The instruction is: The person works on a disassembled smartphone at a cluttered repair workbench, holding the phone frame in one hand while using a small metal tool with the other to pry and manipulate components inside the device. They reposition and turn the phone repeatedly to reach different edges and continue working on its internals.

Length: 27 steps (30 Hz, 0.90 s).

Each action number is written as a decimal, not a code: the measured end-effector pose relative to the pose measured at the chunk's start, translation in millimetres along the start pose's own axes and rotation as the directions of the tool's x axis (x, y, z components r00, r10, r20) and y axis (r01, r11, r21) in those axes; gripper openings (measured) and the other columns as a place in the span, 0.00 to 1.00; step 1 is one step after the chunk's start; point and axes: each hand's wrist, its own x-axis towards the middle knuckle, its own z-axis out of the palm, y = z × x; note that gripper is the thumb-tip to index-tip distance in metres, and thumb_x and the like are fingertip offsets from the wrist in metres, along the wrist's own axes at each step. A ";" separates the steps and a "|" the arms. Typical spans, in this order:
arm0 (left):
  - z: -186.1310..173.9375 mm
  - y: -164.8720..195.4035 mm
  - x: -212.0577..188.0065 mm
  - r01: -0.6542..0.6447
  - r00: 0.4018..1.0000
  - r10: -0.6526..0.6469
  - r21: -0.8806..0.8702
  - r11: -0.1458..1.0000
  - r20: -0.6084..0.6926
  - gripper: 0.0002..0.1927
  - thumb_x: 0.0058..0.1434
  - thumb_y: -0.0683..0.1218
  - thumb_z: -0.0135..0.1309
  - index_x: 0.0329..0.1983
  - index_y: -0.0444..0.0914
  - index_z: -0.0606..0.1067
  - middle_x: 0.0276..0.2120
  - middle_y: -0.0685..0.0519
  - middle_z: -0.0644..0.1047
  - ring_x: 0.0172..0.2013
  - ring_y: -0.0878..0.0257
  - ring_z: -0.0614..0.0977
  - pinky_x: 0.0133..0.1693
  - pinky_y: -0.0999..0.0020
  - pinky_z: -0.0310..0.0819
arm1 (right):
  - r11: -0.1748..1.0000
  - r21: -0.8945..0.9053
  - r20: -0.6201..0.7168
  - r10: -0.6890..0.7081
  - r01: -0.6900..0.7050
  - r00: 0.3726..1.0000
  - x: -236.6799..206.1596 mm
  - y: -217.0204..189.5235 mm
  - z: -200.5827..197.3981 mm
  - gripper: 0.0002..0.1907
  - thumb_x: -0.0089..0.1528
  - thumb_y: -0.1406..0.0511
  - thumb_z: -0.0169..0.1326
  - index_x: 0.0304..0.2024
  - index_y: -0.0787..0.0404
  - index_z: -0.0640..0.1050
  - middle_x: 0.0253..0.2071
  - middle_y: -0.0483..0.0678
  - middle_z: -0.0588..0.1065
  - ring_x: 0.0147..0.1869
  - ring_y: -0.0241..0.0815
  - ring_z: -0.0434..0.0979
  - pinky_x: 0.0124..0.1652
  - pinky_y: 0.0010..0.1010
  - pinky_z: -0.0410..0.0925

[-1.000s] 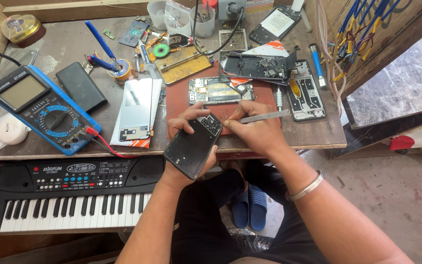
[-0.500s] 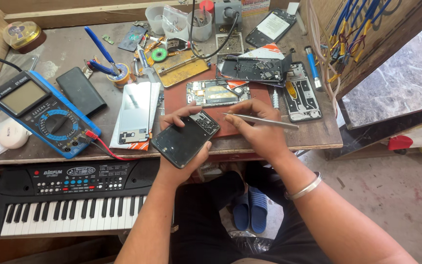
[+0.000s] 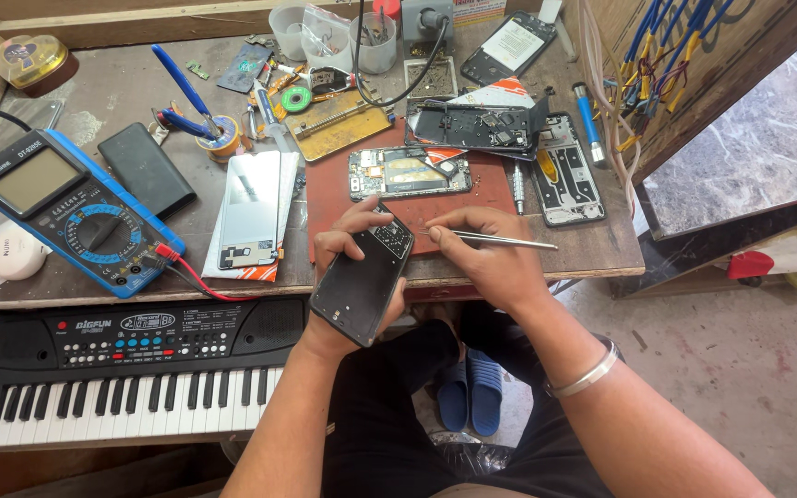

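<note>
Now the left hand (image 3: 348, 249) grips one black flat phone (image 3: 362, 286); beside it, the right hand (image 3: 486, 254) pinches one thin metal tool (image 3: 500, 241).

My left hand (image 3: 354, 254) is curled, fingers wrapped in a grip, forearm angled up. My right hand (image 3: 486, 254) pinches, thumb meeting fingertips, wrist bent inward.

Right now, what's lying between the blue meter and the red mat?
In the head view, a white phone screen panel lies between the blue multimeter and the red mat, on a white-and-orange packet. A black slab sits further back.
</note>
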 end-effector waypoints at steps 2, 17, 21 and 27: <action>0.3 0.3 -0.5 -0.009 1.000 0.009 0.000 1.000 0.004 0.34 0.52 0.33 0.61 0.49 0.43 0.51 0.61 0.42 0.69 0.74 0.40 0.64 0.74 0.46 0.57 | 0.993 0.025 0.013 0.111 -0.111 0.994 1.6 -2.4 0.4 0.10 0.59 0.63 0.62 0.39 0.62 0.83 0.35 0.45 0.82 0.36 0.31 0.79 0.37 0.25 0.70; 0.4 -1.4 -0.2 -0.016 1.000 0.016 -0.006 1.000 0.006 0.34 0.51 0.32 0.60 0.49 0.44 0.51 0.61 0.43 0.70 0.74 0.41 0.64 0.73 0.47 0.58 | 0.977 -0.098 0.029 0.195 -0.191 0.980 12.3 -15.3 -0.3 0.10 0.57 0.61 0.64 0.33 0.61 0.84 0.27 0.44 0.82 0.30 0.29 0.78 0.31 0.25 0.70; 0.5 -1.7 -0.8 -0.010 1.000 0.010 -0.034 0.999 0.003 0.34 0.51 0.32 0.61 0.49 0.44 0.51 0.62 0.43 0.70 0.74 0.41 0.64 0.74 0.46 0.58 | 0.979 -0.111 0.038 0.178 -0.173 0.983 11.4 -15.8 0.2 0.09 0.56 0.61 0.64 0.33 0.61 0.84 0.26 0.44 0.82 0.30 0.29 0.78 0.31 0.25 0.70; 0.6 -0.6 -0.8 -0.006 1.000 0.006 -0.027 1.000 -0.001 0.34 0.51 0.32 0.61 0.49 0.44 0.51 0.61 0.43 0.70 0.74 0.41 0.65 0.73 0.46 0.59 | 0.973 -0.081 0.024 0.218 -0.215 0.976 11.2 -14.2 2.4 0.09 0.57 0.62 0.64 0.33 0.62 0.84 0.25 0.44 0.81 0.29 0.28 0.75 0.30 0.25 0.68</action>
